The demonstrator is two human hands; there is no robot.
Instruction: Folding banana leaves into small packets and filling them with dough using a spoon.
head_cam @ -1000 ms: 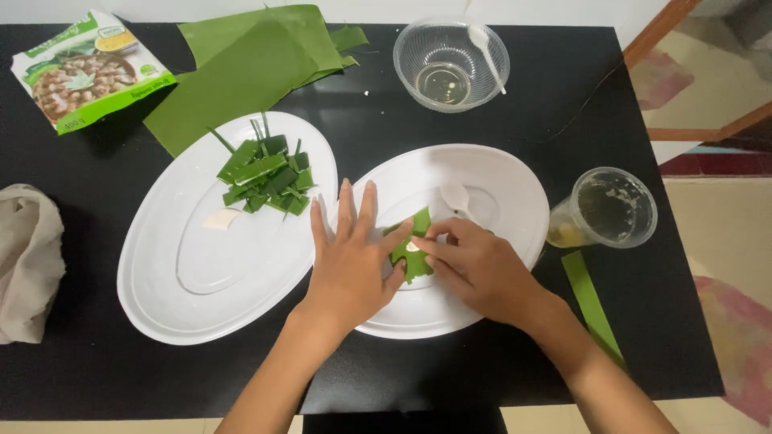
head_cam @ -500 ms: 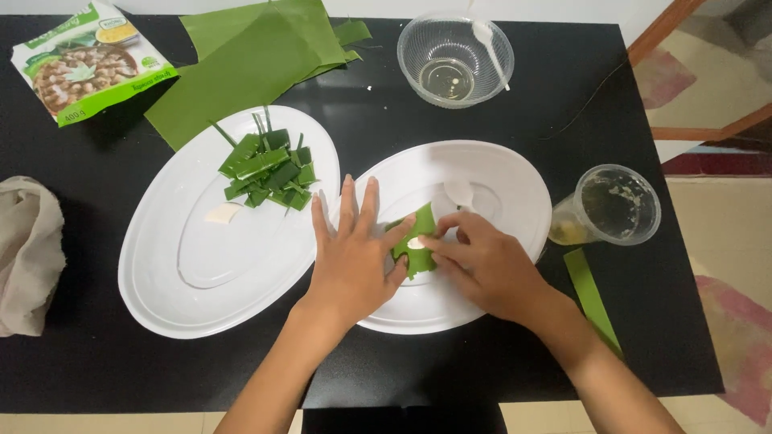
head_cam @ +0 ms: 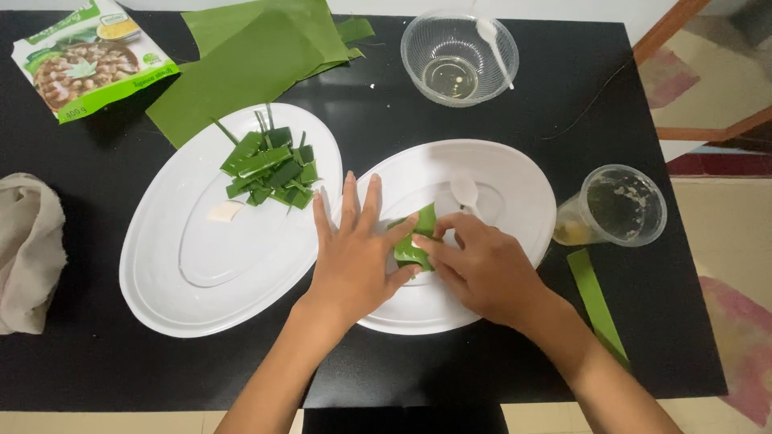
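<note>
I see my left hand lying flat with fingers spread on the right plate, its thumb against a small folded leaf parcel at the plate's middle. My right hand has its fingertips pinched together on the parcel from the right side. Just beyond the parcel a white spoon rests on the same plate. The left plate overlaps the right one's edge and carries a heap of cut leaf pieces with a small white lump beside it. At the far side lie broad leaves, a printed food packet at far left, and a clear bowl holding some liquid and a plastic spoon. A plastic cup stands just right of the right plate, with a leaf strip nearer to me. A beige cloth sits at the left edge. Everything rests on a black tabletop; pale floor and a wooden frame show at the right.
</note>
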